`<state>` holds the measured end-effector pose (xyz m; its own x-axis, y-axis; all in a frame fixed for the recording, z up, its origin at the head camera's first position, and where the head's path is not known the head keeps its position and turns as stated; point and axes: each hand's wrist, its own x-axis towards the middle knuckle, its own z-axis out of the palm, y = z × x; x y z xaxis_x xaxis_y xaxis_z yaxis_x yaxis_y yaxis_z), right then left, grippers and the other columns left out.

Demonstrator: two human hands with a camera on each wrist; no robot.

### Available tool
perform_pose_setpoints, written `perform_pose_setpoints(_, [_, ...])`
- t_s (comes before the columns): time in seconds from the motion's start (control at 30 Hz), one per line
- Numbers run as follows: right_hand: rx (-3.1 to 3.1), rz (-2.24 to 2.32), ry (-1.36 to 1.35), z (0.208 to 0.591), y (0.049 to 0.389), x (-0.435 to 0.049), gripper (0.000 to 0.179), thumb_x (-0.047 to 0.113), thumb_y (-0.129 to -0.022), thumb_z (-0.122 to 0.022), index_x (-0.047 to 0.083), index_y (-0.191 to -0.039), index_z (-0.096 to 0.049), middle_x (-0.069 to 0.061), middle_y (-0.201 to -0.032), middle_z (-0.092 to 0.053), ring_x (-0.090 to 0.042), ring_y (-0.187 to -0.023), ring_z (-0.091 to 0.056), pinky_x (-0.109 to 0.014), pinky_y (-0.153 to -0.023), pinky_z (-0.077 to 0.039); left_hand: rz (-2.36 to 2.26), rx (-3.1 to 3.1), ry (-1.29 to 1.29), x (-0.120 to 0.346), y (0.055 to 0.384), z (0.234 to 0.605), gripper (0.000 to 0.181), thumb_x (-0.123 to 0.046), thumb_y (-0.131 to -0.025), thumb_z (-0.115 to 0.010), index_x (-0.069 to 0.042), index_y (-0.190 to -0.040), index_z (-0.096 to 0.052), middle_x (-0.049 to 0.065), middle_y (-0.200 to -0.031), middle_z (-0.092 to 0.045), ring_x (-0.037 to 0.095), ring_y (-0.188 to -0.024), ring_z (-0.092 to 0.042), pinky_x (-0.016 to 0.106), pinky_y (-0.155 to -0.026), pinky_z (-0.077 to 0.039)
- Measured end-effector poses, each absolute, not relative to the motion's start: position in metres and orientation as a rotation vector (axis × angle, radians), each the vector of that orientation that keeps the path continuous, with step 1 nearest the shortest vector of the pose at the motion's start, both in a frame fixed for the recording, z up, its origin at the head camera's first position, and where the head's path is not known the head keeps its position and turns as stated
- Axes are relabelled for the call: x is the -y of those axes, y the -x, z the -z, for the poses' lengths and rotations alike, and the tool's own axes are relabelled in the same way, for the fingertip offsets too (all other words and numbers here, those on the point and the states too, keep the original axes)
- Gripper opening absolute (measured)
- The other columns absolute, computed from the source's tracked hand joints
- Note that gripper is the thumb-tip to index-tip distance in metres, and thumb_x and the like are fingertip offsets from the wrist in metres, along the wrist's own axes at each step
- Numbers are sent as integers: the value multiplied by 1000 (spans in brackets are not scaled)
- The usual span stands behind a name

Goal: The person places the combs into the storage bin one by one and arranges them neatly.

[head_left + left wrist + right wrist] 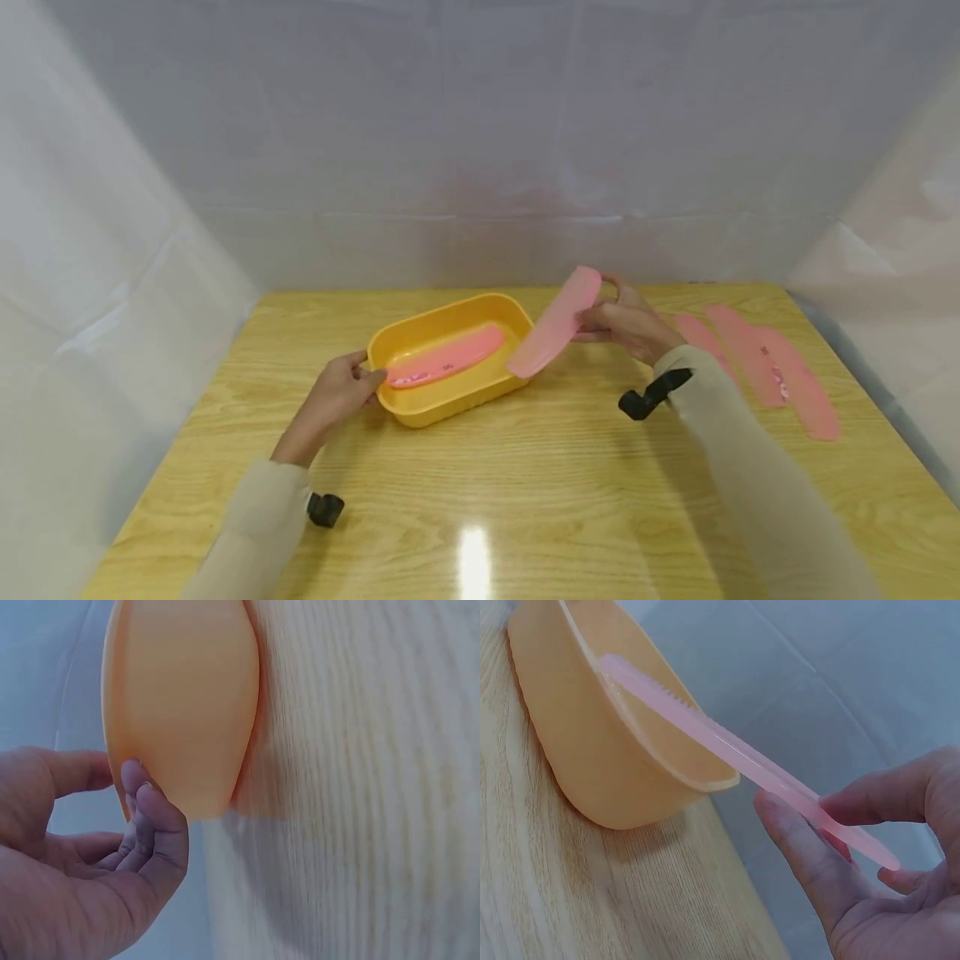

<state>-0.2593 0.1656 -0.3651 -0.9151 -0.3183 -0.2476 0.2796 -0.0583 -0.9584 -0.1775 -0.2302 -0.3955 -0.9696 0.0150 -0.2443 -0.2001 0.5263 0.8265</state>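
Observation:
A yellow plastic basin [420, 408] with rounded corners sits on the wooden table, and inside it lies a pink comb [465, 348] with a printed edge. My left hand [341, 392] grips the basin's left end; in the left wrist view the fingers [161, 825] curl at its rim. On the other side, my right hand [630, 321] pinches another pink comb [558, 321], tilted over the basin's right end. Fine teeth show along this comb [705, 735] in the right wrist view. A pink sliver below the right fingers is partly hidden, and I cannot tell what it is.
Several pink combs [806, 383] lie flat on the table's right side, partly behind the right forearm. The wooden table [450, 483] ends at the back against a pale hanging sheet [480, 150]. More sheeting hangs at both sides.

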Motion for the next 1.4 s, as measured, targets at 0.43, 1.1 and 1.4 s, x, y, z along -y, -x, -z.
perform_pose_setpoints(0.43, [-1847,1994,33,366,263,-143,90,-12,-83,-59,20,-147,-4,-28,-105,-54,-33,-81,-67,-46,-78,-53,-1419,-2545,154,221,174,395,58,-14,-98,-49,5,-146,-25,19,-94,-56,20,-75,-57,37,-72,-53])
perform_pose_setpoints(1.1, [-1868,2032,-43,375,270,-109,67,0,-91,-57,20,-141,-16,-27,-102,-55,-29,-67,-68,-36,-68,-56,-1406,-2568,133,218,181,395,53,-11,-96,-51,3,-143,-34,15,-84,-57,23,-71,-57,36,-64,-52])
perform_pose_setpoints(1.4, [-1844,2097,-68,376,268,-96,49,-1,-93,-50,9,-129,-19,-25,-99,-49,-28,-64,-67,-38,-71,-55,-1398,-2561,113,215,184,395,50,-10,-95,-51,2,-142,-37,14,-82,-57,21,-69,-57,37,-65,-52])
